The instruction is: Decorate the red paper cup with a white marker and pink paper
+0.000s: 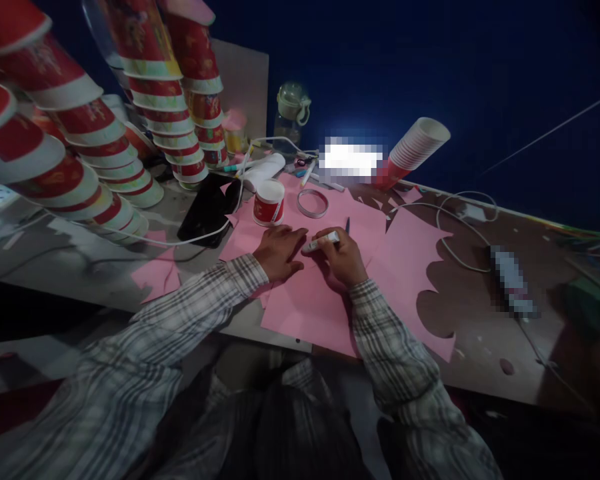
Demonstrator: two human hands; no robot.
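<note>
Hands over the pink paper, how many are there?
2: the left hand, palm-down on the pink paper, and the right hand beside it, holding a white marker-like tool. Neither is hidden.

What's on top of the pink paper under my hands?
A red-white cup, a ring, a thin dark object, your left hand; your right hand holds a white marker. Paper beneath cup and hands is covered.
</note>
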